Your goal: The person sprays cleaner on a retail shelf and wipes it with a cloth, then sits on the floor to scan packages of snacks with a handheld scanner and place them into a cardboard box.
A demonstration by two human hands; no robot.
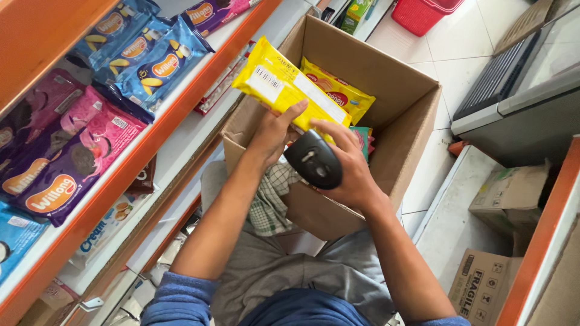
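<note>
Overhead, orange-edged shelves point(151, 142) fill the left of the frame, stacked with blue and pink snack packs point(90, 145). At centre sits an open cardboard box point(399, 121) holding another yellow pack point(338, 93), a checked cloth point(269, 202) just below its near edge. Above the box, the left hand point(272, 136) grips a long yellow packet point(284, 84) by its lower end. Just beside it, the right hand point(347, 175) clasps a black handheld scanner point(314, 160).
</note>
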